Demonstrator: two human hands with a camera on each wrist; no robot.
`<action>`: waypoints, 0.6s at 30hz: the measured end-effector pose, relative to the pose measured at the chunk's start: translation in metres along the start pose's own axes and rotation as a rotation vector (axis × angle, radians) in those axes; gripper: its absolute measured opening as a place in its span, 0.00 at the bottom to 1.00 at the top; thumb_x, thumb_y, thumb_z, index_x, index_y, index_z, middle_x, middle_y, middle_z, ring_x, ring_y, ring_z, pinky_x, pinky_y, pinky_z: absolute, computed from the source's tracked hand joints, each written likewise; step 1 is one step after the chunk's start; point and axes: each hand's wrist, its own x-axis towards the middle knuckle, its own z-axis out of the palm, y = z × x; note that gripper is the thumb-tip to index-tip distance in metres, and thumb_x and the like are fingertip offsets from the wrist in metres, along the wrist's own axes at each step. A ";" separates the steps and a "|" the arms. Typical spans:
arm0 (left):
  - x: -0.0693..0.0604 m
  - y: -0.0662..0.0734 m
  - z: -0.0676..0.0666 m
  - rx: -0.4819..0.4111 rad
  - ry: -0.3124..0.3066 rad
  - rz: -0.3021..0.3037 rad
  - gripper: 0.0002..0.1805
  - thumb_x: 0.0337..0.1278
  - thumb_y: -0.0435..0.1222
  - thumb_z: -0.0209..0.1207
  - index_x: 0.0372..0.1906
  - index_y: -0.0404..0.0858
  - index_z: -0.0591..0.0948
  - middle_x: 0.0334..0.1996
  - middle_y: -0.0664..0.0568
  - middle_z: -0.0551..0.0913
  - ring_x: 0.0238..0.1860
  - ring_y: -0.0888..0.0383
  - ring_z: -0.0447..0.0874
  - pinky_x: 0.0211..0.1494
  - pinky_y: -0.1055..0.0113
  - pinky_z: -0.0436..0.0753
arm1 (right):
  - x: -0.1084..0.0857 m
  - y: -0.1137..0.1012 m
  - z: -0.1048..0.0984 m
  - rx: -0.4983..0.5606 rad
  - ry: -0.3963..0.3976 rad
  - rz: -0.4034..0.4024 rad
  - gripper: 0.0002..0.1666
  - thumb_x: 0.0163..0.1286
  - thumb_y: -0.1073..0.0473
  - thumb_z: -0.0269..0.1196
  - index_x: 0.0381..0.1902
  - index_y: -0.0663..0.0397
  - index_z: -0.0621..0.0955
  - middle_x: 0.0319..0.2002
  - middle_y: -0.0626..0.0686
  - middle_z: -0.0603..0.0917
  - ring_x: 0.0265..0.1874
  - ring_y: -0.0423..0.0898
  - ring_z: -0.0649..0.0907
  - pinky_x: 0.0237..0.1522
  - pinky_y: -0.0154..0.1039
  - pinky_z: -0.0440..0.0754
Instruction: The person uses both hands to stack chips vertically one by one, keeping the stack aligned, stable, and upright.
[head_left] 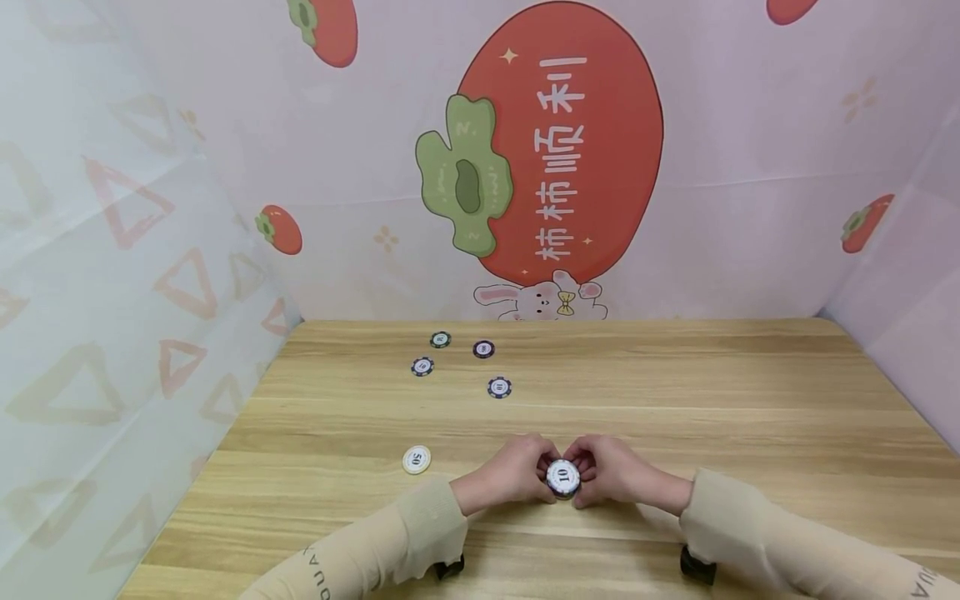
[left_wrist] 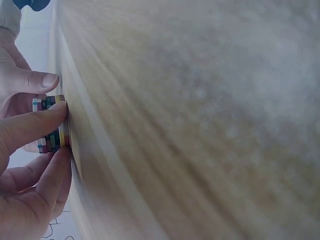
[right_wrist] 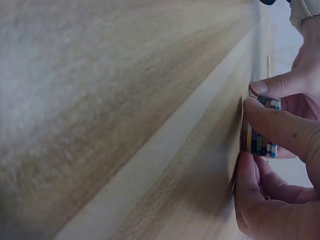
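A short stack of poker chips (head_left: 563,477) stands upright on the wooden table, its top chip white-faced and marked 10. My left hand (head_left: 517,468) pinches the stack from the left between thumb and fingers. From the other side my right hand (head_left: 615,471) pinches it too. In the left wrist view the stack (left_wrist: 51,142) shows coloured edges of several chips, with yellow and reddish ones near the table. The right wrist view shows the stack (right_wrist: 258,142) between thumb and fingers, the rest hidden behind the thumb.
Left of the hands lies a white chip (head_left: 417,459) marked 50. Farther back are a green chip (head_left: 440,340), a blue chip (head_left: 422,367), a purple chip (head_left: 483,349) and a dark blue chip (head_left: 499,387). A printed cloth (head_left: 360,167) rises behind the table's back edge.
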 end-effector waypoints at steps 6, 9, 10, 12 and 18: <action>0.002 0.001 -0.006 0.069 -0.041 -0.017 0.21 0.28 0.30 0.72 0.37 0.36 0.80 0.29 0.59 0.77 0.31 0.68 0.72 0.36 0.79 0.72 | 0.000 -0.002 0.002 -0.053 0.035 -0.005 0.25 0.35 0.70 0.75 0.35 0.65 0.76 0.28 0.49 0.77 0.29 0.38 0.77 0.31 0.30 0.78; 0.002 -0.001 -0.012 0.100 -0.070 -0.026 0.22 0.30 0.31 0.71 0.39 0.35 0.79 0.31 0.57 0.77 0.32 0.66 0.73 0.38 0.77 0.72 | 0.000 -0.003 0.003 -0.053 0.043 -0.002 0.25 0.35 0.70 0.74 0.34 0.65 0.76 0.28 0.49 0.77 0.28 0.38 0.76 0.30 0.30 0.77; 0.002 -0.001 -0.015 0.120 -0.077 -0.025 0.22 0.30 0.31 0.71 0.39 0.35 0.79 0.31 0.56 0.77 0.33 0.65 0.73 0.38 0.77 0.73 | 0.000 -0.003 0.004 -0.052 0.044 -0.001 0.25 0.35 0.70 0.74 0.34 0.65 0.77 0.28 0.49 0.77 0.28 0.38 0.76 0.30 0.29 0.77; 0.001 -0.002 -0.020 0.165 -0.092 -0.015 0.22 0.30 0.32 0.71 0.40 0.36 0.79 0.33 0.55 0.78 0.35 0.64 0.73 0.41 0.75 0.73 | 0.000 -0.004 0.005 -0.053 0.048 0.001 0.25 0.34 0.71 0.74 0.34 0.65 0.77 0.28 0.49 0.77 0.28 0.38 0.76 0.30 0.29 0.77; -0.002 -0.009 -0.037 0.298 -0.167 0.026 0.22 0.37 0.34 0.69 0.44 0.38 0.78 0.39 0.55 0.79 0.40 0.63 0.74 0.46 0.73 0.73 | 0.000 -0.004 0.007 -0.064 0.053 0.007 0.25 0.34 0.71 0.74 0.34 0.65 0.77 0.28 0.48 0.76 0.28 0.38 0.76 0.29 0.29 0.77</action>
